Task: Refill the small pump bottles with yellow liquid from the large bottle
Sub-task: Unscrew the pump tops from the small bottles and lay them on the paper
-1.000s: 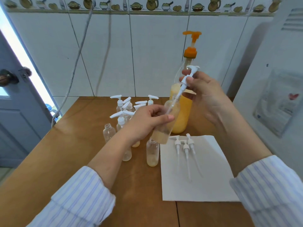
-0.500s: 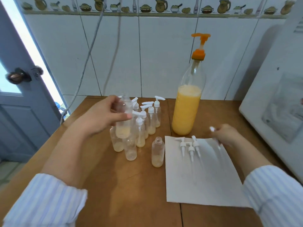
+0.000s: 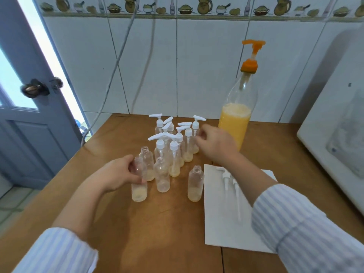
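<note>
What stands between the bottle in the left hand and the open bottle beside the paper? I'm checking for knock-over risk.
In the head view, one uncapped small bottle stands between the held bottle and the open bottle beside the paper.

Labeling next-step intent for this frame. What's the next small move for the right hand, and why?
Probably close the right hand on the rightmost capped small bottle and lift it out of the cluster. Its fingers are right at that bottle, which holds only a little liquid, while the left hand sets an uncapped bottle on the table.
</note>
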